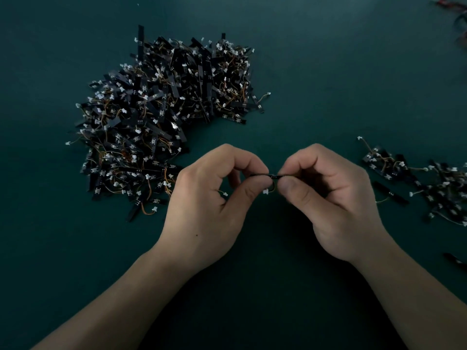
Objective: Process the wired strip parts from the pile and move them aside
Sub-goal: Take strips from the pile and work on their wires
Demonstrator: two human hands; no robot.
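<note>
Thumbs and forefingers do the holding: I see the left hand [214, 198] and the right hand [331, 198] each pinching one end of a thin black strip part [271, 176] over the dark green table [316, 84], other fingers curled. Its white connector [265, 191] dangles just beneath. The big pile [164, 117] lies beyond the left hand; a smaller heap [434, 183] sits at the right edge.
</note>
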